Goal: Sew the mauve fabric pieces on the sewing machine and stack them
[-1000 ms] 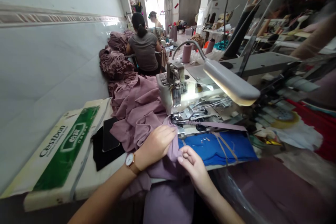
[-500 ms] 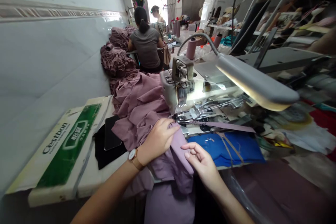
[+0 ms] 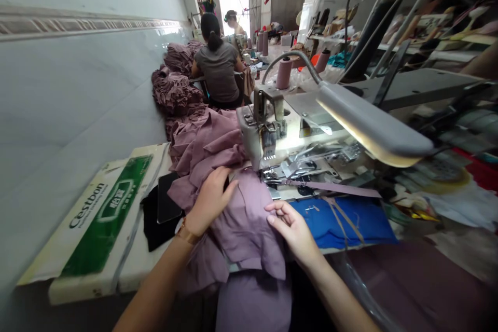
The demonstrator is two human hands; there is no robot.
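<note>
Left hand, centre of the frame: fingers spread flat on the mauve fabric, pressing a fold down just left of the sewing machine. I read it as pinning the cloth, not clenched around it. A watch shows at the wrist.

Right hand, just right of centre: thumb and forefinger curled at the fabric's right edge, near the blue cloth. I cannot tell whether it pinches the edge or only touches it; the fingertips are half hidden.

Fabric position: bunched over the table edge at lower centre, its upper part lying against the needle area. More of it is heaped behind, toward the upper left of the machine.

A mauve strip runs rightward from the presser foot across the machine bed. The lamp head hangs over the bed at right.

Risks, as I judge them:
- Left fingertips sit close to the needle area; if the cloth is drawn in fast, they could follow it.
- The fold under the left palm looks several layers thick, so an extra layer could be caught in the seam.
- The hanging weight at the table edge could drag the piece off line.
- The phone and the black cloth at left lie beside the heap and could be pushed off.

A person sits working in the upper centre, back turned.
</note>
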